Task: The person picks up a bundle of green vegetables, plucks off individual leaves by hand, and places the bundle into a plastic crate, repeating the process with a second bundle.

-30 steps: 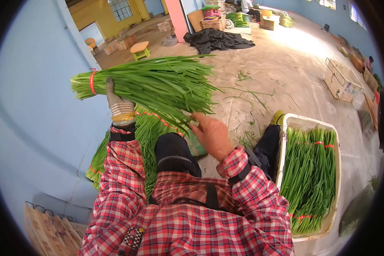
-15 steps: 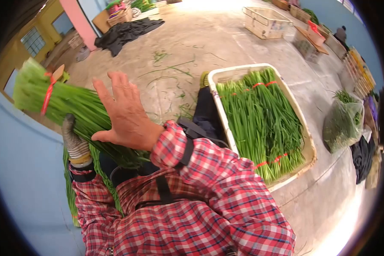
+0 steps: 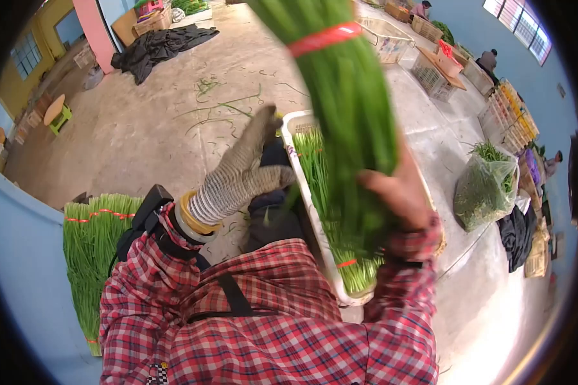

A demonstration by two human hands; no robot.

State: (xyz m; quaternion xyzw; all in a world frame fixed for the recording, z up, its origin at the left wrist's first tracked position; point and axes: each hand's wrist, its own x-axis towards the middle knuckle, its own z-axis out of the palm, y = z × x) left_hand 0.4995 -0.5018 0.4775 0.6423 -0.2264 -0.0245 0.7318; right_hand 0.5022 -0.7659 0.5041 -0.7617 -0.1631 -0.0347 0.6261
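Observation:
A thick bunch of green chives [image 3: 353, 96], tied with a red band, is raised over the white crate [image 3: 298, 115]; it is blurred by motion. My bare right hand [image 3: 408, 189] grips its lower part, with the thumb across the stalks. My left hand [image 3: 241, 167], in a striped grey glove, is open with the fingers stretched out, apart from the bunch and left of the crate. More banded chives [image 3: 353, 276] lie in the crate, partly hidden behind the raised bunch. Several bundles of chives [image 3: 99, 256] with red bands lie at my left by the blue wall.
Loose green stalks [image 3: 221, 109] are scattered on the concrete floor [image 3: 154, 135]. A clear plastic bag of greens [image 3: 485, 189] stands on the right. Farther off are a second white crate [image 3: 392, 42], a black cloth [image 3: 160, 51], a small stool [image 3: 58, 114] and other people [image 3: 487, 61].
The bunch of chives has moved from the left to above the crate and is now in my right hand. My left hand has let go of it and opened.

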